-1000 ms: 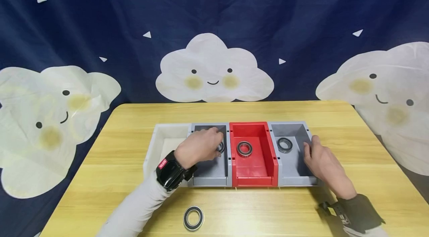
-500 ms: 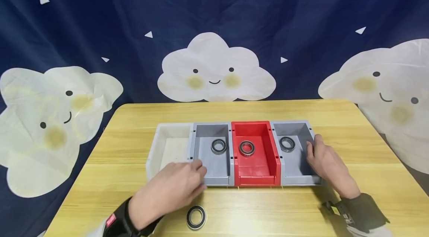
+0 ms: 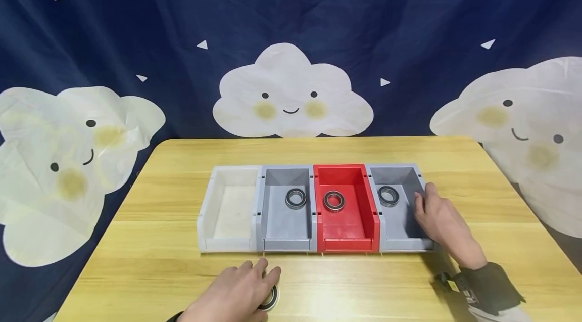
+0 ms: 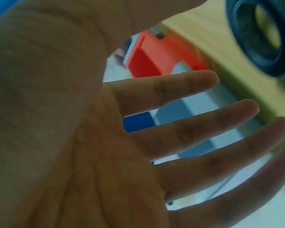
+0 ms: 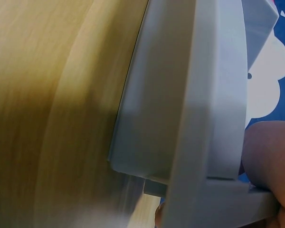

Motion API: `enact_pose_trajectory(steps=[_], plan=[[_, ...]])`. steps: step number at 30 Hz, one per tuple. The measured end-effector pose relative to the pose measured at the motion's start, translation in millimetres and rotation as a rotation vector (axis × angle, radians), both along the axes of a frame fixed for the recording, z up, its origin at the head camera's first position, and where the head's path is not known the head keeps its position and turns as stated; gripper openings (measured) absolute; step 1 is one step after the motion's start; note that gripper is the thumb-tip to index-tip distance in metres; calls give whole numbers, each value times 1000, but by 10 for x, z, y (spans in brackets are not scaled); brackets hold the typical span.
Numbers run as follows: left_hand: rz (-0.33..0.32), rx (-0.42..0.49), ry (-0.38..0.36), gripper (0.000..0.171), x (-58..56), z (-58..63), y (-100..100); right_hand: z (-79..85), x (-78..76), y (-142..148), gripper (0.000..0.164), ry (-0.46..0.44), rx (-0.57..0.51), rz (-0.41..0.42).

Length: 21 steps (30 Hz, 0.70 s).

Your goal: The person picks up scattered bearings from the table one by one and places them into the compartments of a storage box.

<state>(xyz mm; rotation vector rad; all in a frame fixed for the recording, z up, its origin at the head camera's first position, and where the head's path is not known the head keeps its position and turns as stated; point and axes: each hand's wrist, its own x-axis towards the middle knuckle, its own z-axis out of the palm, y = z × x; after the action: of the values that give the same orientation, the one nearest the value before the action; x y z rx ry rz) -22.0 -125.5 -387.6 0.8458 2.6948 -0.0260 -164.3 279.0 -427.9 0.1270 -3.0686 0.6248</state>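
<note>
My left hand (image 3: 237, 292) is over a ball bearing (image 3: 271, 299) on the table near the front, partly covering it. In the left wrist view its fingers (image 4: 194, 130) are spread and nearly straight, and the bearing (image 4: 263, 35) shows beyond them. My right hand (image 3: 443, 221) grips the side wall of the rightmost grey bin (image 3: 404, 245); the right wrist view shows a finger over that bin's wall (image 5: 194, 109). One bearing (image 3: 388, 195) lies in this bin, another (image 3: 334, 201) in the red bin (image 3: 347, 245), and a third (image 3: 296, 198) in the other grey bin (image 3: 286, 245).
A white bin (image 3: 227, 246) stands at the left end of the row, side by side with the others. The wooden table (image 3: 150, 241) extends around them. Behind it hangs a dark blue curtain (image 3: 291, 3) with cloud prints.
My left hand has left the left grey bin, moved toward the front of the table and come over the loose bearing. The right hand stays on the right bin's wall.
</note>
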Motion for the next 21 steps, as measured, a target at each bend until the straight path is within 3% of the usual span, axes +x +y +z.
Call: enact_pose_trajectory(steps=[9, 16, 21], plan=[[-24, 19, 114, 37, 79, -244, -10, -26, 13, -26, 26, 23, -14, 8], [-39, 72, 100, 31, 79, -290, -18, -16, 12, -14, 26, 24, -9, 3], [-93, 55, 172, 27, 85, -299, -10, -17, 5, -4, 27, 23, -12, 2]])
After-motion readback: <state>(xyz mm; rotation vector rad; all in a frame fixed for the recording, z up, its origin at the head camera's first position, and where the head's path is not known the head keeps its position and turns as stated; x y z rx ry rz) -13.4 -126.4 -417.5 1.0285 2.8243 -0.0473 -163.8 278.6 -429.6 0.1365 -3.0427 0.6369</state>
